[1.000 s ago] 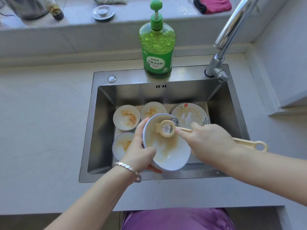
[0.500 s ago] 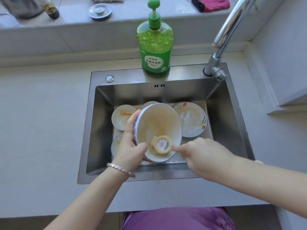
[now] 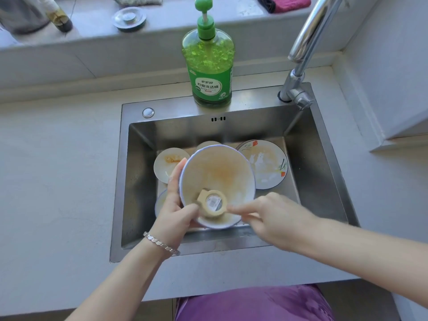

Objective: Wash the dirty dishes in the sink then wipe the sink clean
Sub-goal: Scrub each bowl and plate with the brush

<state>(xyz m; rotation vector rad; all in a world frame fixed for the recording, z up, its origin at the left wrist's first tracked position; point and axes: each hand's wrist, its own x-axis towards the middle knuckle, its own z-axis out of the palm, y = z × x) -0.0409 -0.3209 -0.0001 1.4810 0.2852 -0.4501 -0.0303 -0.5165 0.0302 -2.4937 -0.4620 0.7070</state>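
Note:
My left hand [image 3: 177,206] grips the rim of a white, blue-edged bowl [image 3: 217,172] smeared with orange-brown sauce, tilted over the steel sink [image 3: 136,181]. My right hand [image 3: 275,218] holds the handle of a cream dish brush, whose round head [image 3: 212,203] presses against the bowl's lower inside wall. On the sink floor lie a small stained dish [image 3: 168,162], a flowered plate [image 3: 268,166] at the right, and two more dishes mostly hidden behind the bowl and my left hand.
A green dish-soap pump bottle [image 3: 209,66] stands on the sink's back rim, the chrome faucet [image 3: 301,61] at the back right. On the ledge behind sit a drain stopper [image 3: 129,19], a dark bottle [image 3: 58,16] and a pink cloth [image 3: 289,3]. Grey counter surrounds the sink.
The bowl has tipped up so that its inside faces me and has risen slightly. The brush head slid from the bowl's upper part down to its lower wall, my right hand following.

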